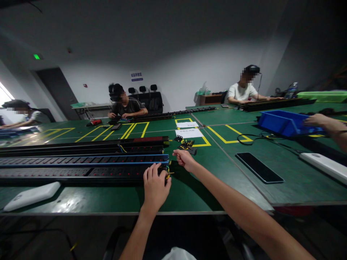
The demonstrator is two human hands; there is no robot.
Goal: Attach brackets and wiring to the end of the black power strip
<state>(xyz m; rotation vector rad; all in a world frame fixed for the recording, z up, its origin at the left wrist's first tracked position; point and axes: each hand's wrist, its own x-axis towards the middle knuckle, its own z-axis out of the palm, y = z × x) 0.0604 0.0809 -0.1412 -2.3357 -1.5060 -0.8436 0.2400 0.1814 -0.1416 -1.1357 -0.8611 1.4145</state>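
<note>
Green tabletop (222,164), wires (168,169) seemingly being arranged.
My left hand (156,184) grips the nearest strip (119,174); my right hand (185,160) is closed, contents unclear. Steadiness seems needed next.

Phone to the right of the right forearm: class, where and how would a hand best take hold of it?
Grip the phone across its middle, thumb and fingers on opposite long edges, with the right hand coming from above. It lies flat, screen up, so those edges probably give the best hold; green table shows beside both.
</note>
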